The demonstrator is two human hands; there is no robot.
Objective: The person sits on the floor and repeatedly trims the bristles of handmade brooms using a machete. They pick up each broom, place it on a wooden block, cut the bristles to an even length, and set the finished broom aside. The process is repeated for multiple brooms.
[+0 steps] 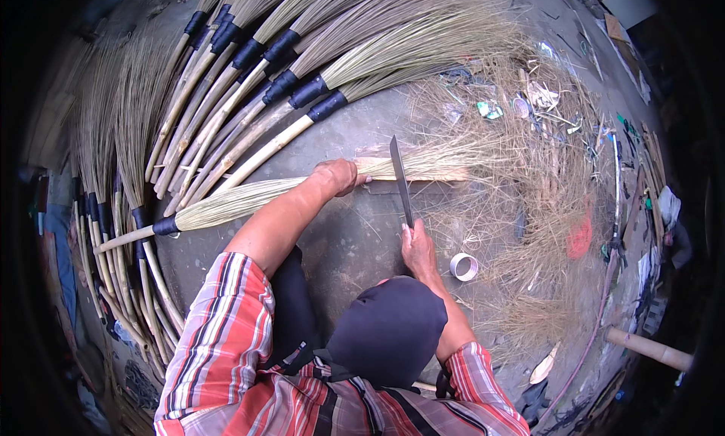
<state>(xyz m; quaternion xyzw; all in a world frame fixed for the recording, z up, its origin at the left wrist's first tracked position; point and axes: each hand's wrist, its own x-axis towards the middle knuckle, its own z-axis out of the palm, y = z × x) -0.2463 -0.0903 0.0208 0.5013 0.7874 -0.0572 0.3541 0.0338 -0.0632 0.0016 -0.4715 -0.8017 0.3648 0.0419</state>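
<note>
Along the left, finished brooms [113, 232] lie fanned out on the concrete floor [355, 240], their pale handles bound with black wraps, and more brooms [249, 81] arc across the top. One broom [226, 203] lies crosswise in front of the person, handle pointing left, bristles stretching right over a wooden block [423, 175]. The left hand [337, 176] presses down on its bristles, fingers closed over them just beside the block. To its right, a long knife [401, 181] stands blade up, its tip above the bristles; the right hand [418, 247] is clamped around its handle, near the person's knee. Just right of that hand a roll of tape [464, 267] rests on the floor. Farther right, loose straw trimmings [529, 209] cover the ground, mixed with scraps, and a bamboo pole [649, 348] pokes in at the lower right.
</note>
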